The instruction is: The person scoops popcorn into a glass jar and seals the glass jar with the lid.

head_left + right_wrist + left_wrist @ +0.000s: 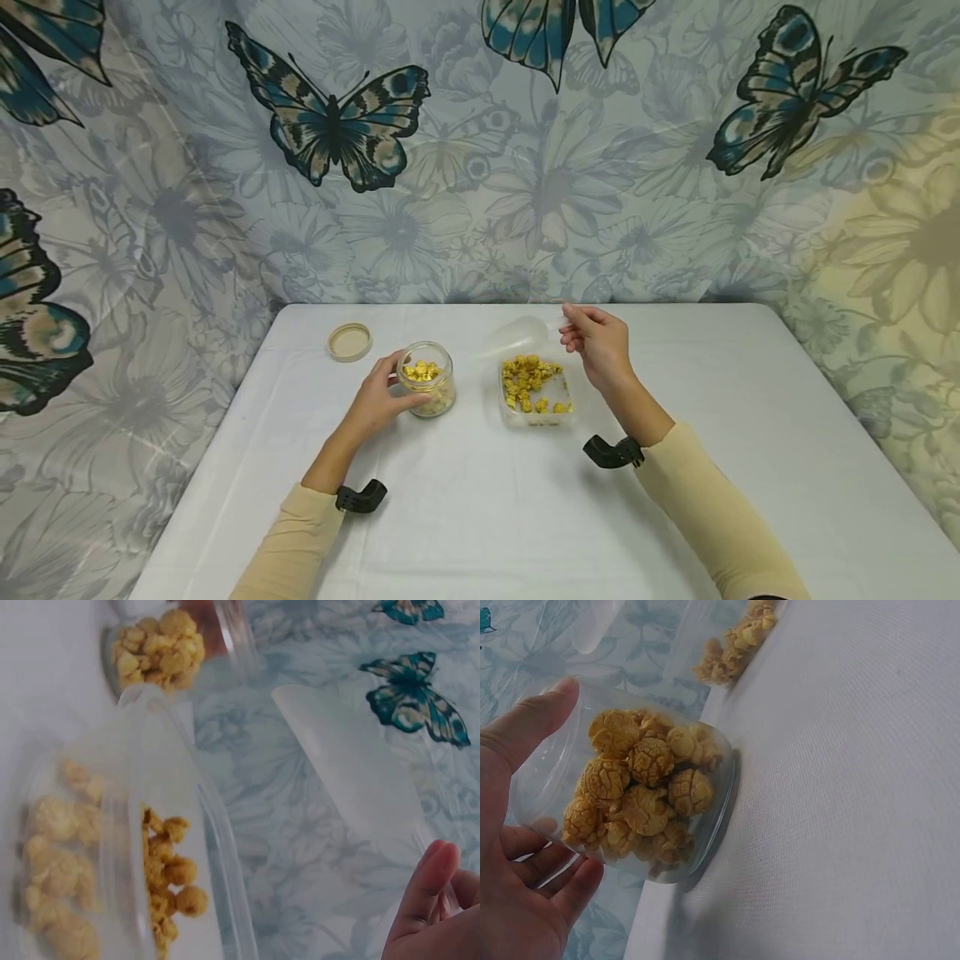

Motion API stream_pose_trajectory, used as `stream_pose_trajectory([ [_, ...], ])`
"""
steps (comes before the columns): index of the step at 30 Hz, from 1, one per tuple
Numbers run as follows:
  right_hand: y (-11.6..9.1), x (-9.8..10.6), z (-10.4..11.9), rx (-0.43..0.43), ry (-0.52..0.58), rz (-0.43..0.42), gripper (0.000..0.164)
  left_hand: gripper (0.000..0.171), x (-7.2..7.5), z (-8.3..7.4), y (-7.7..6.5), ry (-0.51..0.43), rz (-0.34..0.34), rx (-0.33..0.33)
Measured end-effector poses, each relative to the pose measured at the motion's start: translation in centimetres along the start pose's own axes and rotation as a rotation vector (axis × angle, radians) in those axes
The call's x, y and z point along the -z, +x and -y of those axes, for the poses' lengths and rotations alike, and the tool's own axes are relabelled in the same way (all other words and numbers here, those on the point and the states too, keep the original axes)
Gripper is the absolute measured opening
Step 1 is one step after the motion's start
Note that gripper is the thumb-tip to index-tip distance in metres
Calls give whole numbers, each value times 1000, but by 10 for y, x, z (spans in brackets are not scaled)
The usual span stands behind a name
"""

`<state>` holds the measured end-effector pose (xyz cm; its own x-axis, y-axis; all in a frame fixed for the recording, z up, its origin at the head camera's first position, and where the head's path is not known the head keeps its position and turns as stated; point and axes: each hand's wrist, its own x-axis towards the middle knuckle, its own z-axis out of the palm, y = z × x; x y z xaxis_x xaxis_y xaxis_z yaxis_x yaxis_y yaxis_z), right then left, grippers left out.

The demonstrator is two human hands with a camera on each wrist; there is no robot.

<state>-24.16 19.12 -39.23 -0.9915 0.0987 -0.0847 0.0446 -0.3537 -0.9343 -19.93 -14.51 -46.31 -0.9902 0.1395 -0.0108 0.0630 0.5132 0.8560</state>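
Observation:
My left hand (377, 398) grips a clear glass jar (444, 398) from its left side, thumb and fingers curved around it. Yellow caramel-style popcorn (645, 791) partly fills the jar, which stands upright on the table. Between the thumb and fingers of my right hand (602, 343) is the handle of a translucent plastic scoop (352, 761). No popcorn shows in the scoop, which is raised above the far side of a clear rectangular container (536, 419). Popcorn pieces (525, 379) lie in that container, heaped more toward its left and back.
A round gold-rimmed lid (349, 342) lies behind and left of the jar. Everything stands on a white-covered table (465, 517). Behind the table's far edge hangs a butterfly-patterned cloth (555, 192).

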Motion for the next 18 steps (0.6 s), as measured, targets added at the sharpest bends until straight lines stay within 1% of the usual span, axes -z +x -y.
stream_pose_trajectory([
  [4, -2, 13, -1, -38, 9, -48, 9, 88, 0, 0, 0, 0, -1, -9],
  [6, -2, 19, -3, -57, 6, -69, 9, 88, 1, 0, -1, -4, -2, -1],
  [10, -2, 29, -5, -69, -28, -93, 11, 88, 1, -1, -1, -7, -2, 8],
  [14, -3, 37, -8, -74, -67, -113, 13, 87, 1, -1, -1, -5, 1, -5],
  [18, -4, 45, -14, -97, -87, -133, 14, 88, 0, -2, -2, -7, -2, -13],
])
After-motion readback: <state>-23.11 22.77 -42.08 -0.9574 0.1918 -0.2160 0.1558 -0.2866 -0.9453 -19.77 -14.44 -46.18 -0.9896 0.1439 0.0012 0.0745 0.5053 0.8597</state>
